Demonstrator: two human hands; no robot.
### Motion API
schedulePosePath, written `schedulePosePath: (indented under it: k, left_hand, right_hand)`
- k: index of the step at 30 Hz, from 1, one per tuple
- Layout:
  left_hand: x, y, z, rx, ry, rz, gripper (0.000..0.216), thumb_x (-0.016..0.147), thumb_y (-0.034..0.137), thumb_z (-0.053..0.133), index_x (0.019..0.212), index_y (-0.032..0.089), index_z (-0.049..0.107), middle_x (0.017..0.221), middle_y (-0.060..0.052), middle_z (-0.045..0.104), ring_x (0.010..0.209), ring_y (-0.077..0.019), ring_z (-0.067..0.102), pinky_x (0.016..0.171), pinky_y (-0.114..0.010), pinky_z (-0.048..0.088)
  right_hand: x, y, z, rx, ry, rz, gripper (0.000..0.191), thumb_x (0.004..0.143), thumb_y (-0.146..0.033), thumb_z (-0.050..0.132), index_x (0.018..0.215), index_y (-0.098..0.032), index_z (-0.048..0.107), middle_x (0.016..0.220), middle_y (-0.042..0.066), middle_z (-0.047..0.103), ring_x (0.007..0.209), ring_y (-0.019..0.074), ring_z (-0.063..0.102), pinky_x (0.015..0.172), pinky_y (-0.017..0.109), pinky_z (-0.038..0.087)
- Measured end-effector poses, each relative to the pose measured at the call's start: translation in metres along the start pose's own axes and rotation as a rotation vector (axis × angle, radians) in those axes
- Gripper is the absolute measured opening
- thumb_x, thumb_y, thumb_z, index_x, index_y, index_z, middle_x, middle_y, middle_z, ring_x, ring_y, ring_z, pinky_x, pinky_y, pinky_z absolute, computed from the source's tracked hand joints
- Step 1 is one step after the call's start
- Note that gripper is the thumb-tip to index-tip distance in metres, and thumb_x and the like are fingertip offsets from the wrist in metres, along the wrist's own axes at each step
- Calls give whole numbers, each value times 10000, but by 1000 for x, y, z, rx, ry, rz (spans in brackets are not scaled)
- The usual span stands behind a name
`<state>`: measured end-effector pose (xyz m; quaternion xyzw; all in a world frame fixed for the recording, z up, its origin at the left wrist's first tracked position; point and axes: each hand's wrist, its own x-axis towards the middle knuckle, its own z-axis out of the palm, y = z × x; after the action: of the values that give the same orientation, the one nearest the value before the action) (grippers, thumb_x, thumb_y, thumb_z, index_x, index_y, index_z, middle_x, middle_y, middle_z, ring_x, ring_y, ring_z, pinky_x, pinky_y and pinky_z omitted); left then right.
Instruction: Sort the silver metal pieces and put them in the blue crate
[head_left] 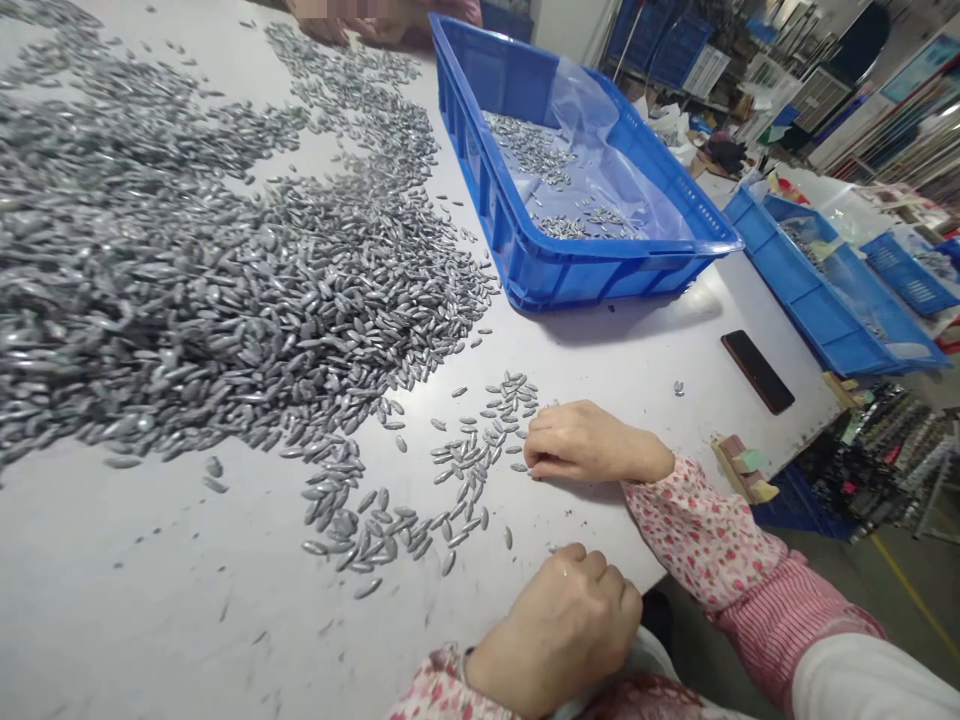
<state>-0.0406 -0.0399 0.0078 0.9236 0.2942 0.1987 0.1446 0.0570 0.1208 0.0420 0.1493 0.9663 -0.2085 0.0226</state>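
Grey, glossy, seed-shaped pieces [225, 290] lie heaped over the left and middle of the table. A thin curved band of the same pieces [465, 465] reaches from the heap towards my hands. At the right end of this band rests my right hand [577, 440], fingers curled down by the nearest pieces; what they hold, if anything, is hidden. Closer to me, at the table's front edge, my left hand [562, 625] is closed in a fist, back of the hand up. Its inside cannot be seen.
A blue crate [615, 265] lined with clear plastic holds more small pieces. To its right lie a dark phone [757, 372] and small wooden blocks [742, 468] at the table's edge. Other blue crates [832, 290] stand beyond. Across the table, part of another person's hands [352, 25] shows.
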Motion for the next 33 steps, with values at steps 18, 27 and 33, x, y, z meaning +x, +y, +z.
schedulePosePath:
  k: [18,27,33]
  left_hand:
    - [-1,2,0,12,31,21,182,915,169,579,744,173,517,668,-11,598,591,-186,546,527,-334,348]
    - [1,3,3,-31,84,16,194,885,183,634,729,170,520,659,-7,590,582,-187,533,532,-340,363]
    - [1,2,2,-34,78,9,195,864,169,656,722,172,522,665,-3,594,581,-184,532,528,-337,351]
  right_hand:
    - [18,-28,20,28,58,-257,353,942,-494,555,1052,-165,616,939,44,640,875,174,540,768,291,415]
    - [19,-21,21,-158,126,-85,284,1011,-263,430,843,-155,631,791,40,617,754,163,507,708,294,368]
    - [16,-10,20,-30,194,11,281,1022,-292,418,895,-162,633,829,34,650,772,151,547,707,270,388]
